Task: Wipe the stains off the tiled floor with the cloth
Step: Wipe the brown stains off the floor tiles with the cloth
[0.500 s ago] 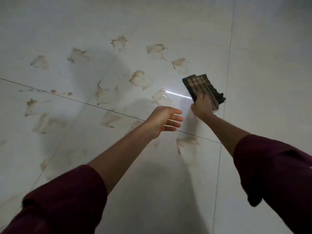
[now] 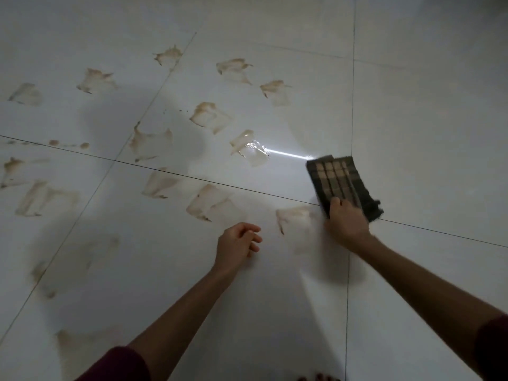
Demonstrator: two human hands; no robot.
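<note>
The cloth (image 2: pixel 342 185), a dark checked piece folded into a thick pad, lies flat on the pale tiled floor (image 2: pixel 428 127) at the right of centre of the frame, with our right hand (image 2: pixel 347 221) pressing on its near edge, fingers curled over the fabric and gripping it. The pad sits just above a dark grout line (image 2: pixel 170 171) that runs across the frame from the left edge down toward the right. Our left hand (image 2: pixel 238 244) hovers or rests low at the centre of the frame, holding nothing, its fingers loosely bent inward; we cannot tell whether it touches the tile. Brown stains (image 2: pixel 211 116) dot the floor across the upper left and centre of the frame, each a smeared patch with a darker rim. One stain (image 2: pixel 294 218) lies just left of our right hand, between the two hands, and another (image 2: pixel 248 147) in the centre catches a bright streak of reflected light (image 2: pixel 286 154) that runs toward the top corner of the cloth. Fainter, blurred marks spread over the lower left of the frame. Both forearms reach in from the bottom edge, with dark red sleeves (image 2: pixel 121 364) pushed up, and painted toenails (image 2: pixel 319 377) show at the bottom edge, right of centre.
</note>
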